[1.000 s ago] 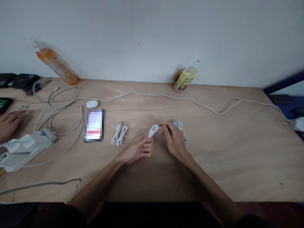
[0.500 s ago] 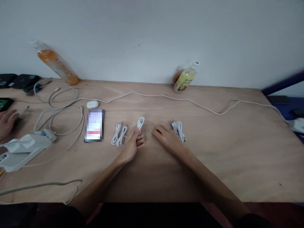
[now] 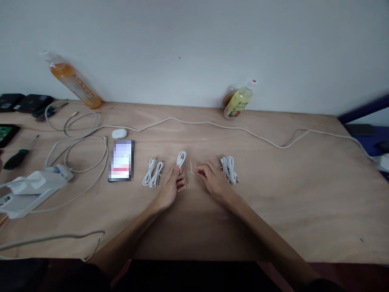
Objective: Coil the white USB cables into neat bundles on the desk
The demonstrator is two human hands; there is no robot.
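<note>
L hand (image 3: 170, 188) clenched on coiled white cable (image 3: 181, 156) over worktop (image 3: 279, 190), R hand (image 3: 217, 183) pinching thin white tie (image 3: 191, 166) nearby; looks mid tie-handling, next move prob. needs fine fingertip ctrl.

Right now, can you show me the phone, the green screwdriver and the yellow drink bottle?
Phone (image 3: 121, 161): head view, screen.
Green screwdriver (image 3: 17, 159): head view, handle.
Yellow drink bottle (image 3: 238, 104): head view, label.

From my feed, I see an orange-drink bottle (image 3: 74, 84) and a yellow-labelled bottle (image 3: 239, 102) leaning against the wall (image 3: 146, 52). A phone (image 3: 121, 160) lies just below a white case (image 3: 119, 133), and I spot a green-handled screwdriver (image 3: 17, 159) near a power strip (image 3: 35, 190).
</note>
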